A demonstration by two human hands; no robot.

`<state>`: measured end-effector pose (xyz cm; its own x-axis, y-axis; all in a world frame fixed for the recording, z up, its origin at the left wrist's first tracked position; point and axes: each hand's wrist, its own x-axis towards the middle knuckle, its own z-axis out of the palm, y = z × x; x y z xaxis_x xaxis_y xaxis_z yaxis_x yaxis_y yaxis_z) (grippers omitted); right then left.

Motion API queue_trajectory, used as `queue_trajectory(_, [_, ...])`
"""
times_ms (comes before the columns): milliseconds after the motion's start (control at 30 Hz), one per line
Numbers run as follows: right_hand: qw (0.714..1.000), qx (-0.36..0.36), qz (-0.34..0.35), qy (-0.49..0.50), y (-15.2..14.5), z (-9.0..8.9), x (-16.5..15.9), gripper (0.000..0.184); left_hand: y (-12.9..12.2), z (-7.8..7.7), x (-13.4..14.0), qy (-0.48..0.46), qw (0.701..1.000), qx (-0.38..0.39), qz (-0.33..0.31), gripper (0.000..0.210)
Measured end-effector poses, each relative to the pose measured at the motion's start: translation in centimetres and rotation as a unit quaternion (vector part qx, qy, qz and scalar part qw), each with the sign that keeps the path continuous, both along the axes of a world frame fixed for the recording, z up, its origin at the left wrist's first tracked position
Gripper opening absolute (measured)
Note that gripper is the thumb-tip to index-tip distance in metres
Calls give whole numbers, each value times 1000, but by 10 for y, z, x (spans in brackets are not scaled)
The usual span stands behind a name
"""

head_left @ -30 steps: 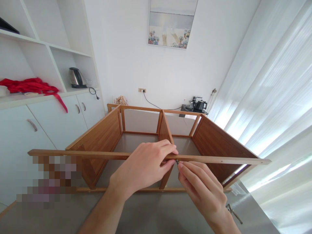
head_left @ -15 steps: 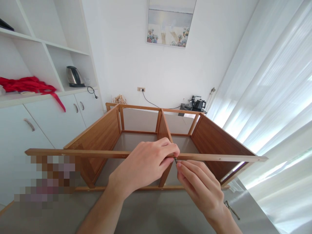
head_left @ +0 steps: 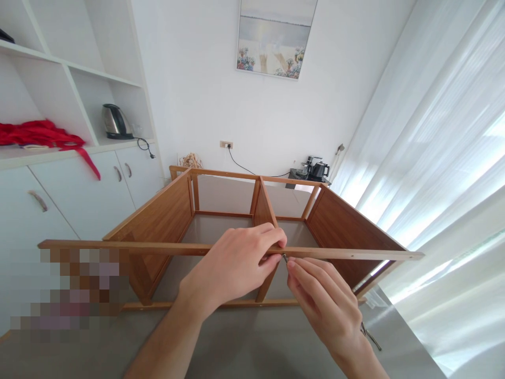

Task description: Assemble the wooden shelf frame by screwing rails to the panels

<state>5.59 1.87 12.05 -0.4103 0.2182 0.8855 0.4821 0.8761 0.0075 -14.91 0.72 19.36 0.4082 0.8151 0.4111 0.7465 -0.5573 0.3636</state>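
Only a slight leftward drift of the surroundings is seen since the earlier frame, while both hands are kept at the same spot on the wooden frame (head_left: 158, 213). Its front rail (head_left: 339, 254) is gripped by the left hand (head_left: 236, 263), fingers over the top and thumb below, near the middle divider (head_left: 264, 202). A small metal fastener (head_left: 285, 258) is pinched by the right hand (head_left: 327, 295), tilted at the rail's lower edge; whether it is seated cannot be told.

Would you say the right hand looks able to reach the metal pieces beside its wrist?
Probably yes: the metal pieces lie nearby on the table with no visible obstacle, though the right hand is pinching a small fastener.
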Motion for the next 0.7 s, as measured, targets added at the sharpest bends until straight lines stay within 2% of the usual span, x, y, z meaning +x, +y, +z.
queue_trajectory(300, [1000,13,-28,-3,-4,-1,-2,43,-1,-1,-2,-6,1000,9,-6,5])
queue_trajectory(467, [999,-8,-35,0,-8,1,-3,40,0,-2,-4,0,1000,14,-2,11])
queue_trajectory(700, [999,3,-54,-3,-13,0,-3,39,-6,-8,0,30,997,62,21,17])
